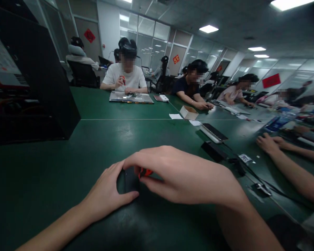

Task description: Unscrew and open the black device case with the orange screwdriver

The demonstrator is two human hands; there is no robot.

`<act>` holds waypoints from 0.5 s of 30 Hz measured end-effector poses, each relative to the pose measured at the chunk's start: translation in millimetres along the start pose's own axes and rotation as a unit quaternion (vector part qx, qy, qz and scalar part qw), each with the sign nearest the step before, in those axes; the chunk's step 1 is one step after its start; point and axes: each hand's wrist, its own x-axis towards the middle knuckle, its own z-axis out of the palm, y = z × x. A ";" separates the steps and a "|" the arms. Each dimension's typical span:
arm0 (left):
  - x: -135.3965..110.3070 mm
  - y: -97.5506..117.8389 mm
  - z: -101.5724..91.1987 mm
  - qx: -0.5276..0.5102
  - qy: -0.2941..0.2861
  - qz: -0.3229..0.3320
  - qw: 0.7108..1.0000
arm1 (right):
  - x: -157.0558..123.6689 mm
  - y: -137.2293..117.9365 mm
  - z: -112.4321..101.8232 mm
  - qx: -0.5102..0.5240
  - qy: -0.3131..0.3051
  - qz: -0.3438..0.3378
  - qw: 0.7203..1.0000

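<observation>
- The green desk (54, 167) fills the frame from the near edge to a far row of seated people; a pale seam crosses it at mid-distance; the widest bare stretch lies to the left of, and just beyond, the person's hands.
- A tall black case (42, 87) stands at the far left, walling in that side.
- A co-worker's hand (267, 143) and forearms lie on the desk at right, well apart from the person's own hands; room to move is tighter on this side.
- The right hand (183, 177) arches over from the right, its fingertips closed in a pinch on a red-handled tool (144, 172), most of which is hidden.
- The left hand (110, 193) curls in from the near left, thumb and fingers gripping a small dark slab (131, 179).
- A flat white-edged device (214, 133), a black block (211, 150) and trailing cables sit just right of the hands, with a small cardboard box (188, 112) farther off.
- The slab rests on the desk between the two hands, at near centre; it looks rigid, light and smooth, likely to slip; the side edges seem the surest hold, as taken here; whether it is fragile cannot be told.
</observation>
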 end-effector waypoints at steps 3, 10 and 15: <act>0.1 -6.2 2.5 0.009 0.000 0.001 1.000 | 3.4 3.4 0.9 -0.023 0.018 0.025 0.999; -2.0 -20.3 10.2 0.053 0.015 0.026 0.998 | 5.5 13.2 3.6 -0.017 0.060 0.000 0.998; -2.2 -26.0 11.5 0.075 0.044 0.041 0.995 | 5.6 11.4 -1.6 -0.011 0.021 -0.039 0.999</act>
